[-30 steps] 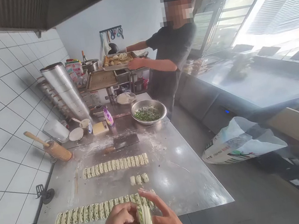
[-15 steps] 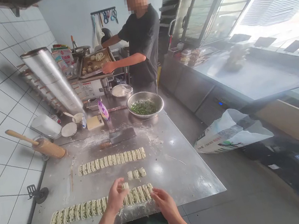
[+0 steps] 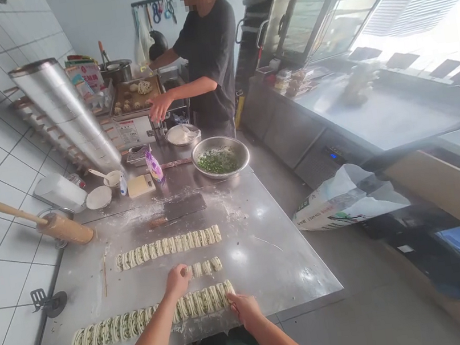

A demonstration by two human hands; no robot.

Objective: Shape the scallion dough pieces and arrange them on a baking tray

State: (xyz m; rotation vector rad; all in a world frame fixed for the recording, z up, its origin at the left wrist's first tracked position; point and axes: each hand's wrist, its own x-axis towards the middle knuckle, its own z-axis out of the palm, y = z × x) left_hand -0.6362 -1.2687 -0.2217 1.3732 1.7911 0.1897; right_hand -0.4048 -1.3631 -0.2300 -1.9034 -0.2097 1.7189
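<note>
Head view: both hands' holds are unclear, the left hand [image 3: 177, 280] at 12 o'clock, the right hand [image 3: 244, 310] against sliced dough coils [image 3: 125, 326] at 1 o'clock. Firm pressure could squash them.

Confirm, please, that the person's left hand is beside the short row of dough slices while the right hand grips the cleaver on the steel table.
No: the right hand does not grip the cleaver, which lies apart on the steel table. The head view shows that hand at the end of the long front row of dough slices. The rest stands.
</note>
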